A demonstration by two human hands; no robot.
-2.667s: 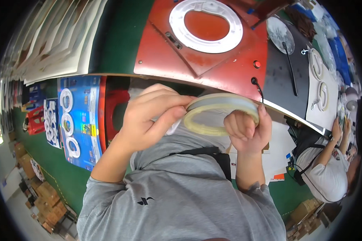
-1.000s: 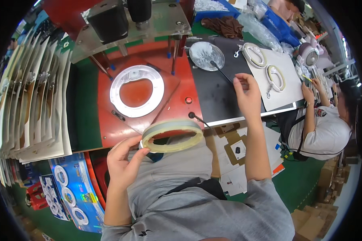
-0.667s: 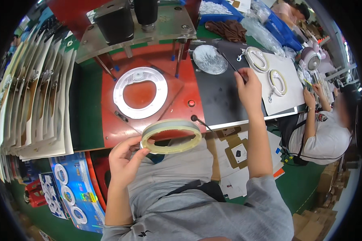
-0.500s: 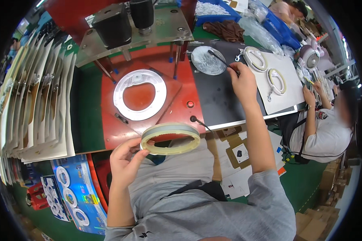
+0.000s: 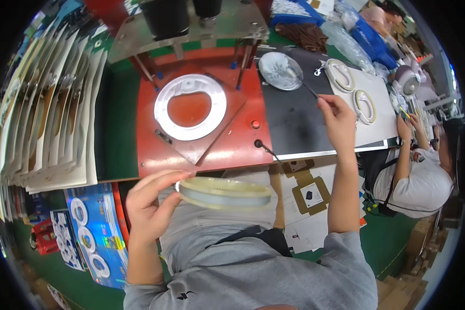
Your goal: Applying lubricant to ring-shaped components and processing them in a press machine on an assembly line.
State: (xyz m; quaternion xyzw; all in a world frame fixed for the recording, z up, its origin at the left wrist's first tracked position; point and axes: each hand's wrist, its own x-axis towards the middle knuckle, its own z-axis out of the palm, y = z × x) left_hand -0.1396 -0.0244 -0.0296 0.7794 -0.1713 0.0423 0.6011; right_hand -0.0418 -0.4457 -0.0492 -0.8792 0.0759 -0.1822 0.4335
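Note:
My left hand [image 5: 149,209] pinches one end of a pale yellow ring [image 5: 227,195] with a grey band round its side, held in the air over my lap. Between the thumb and fingers of my right hand [image 5: 340,124] is a thin dark stick [image 5: 312,92], probably a brush; its far end reaches to the rim of a shallow round dish [image 5: 276,70] smeared with whitish stuff. In front of me, a flat white ring [image 5: 217,108] lies on the red base [image 5: 248,147] of a press.
Clear press plate [image 5: 196,45] on posts overhangs the red base. Upright card folders [image 5: 51,119] stand at left. Two coiled ring pieces [image 5: 366,107] lie on a pale sheet at right. A black cable [image 5: 269,151] crosses the front edge. A co-worker [image 5: 413,170] sits at far right.
The ring in my left hand has tilted, showing its grey side band more. My right hand has moved back from the dish, with the stick still in it. The whole view has shifted slightly.

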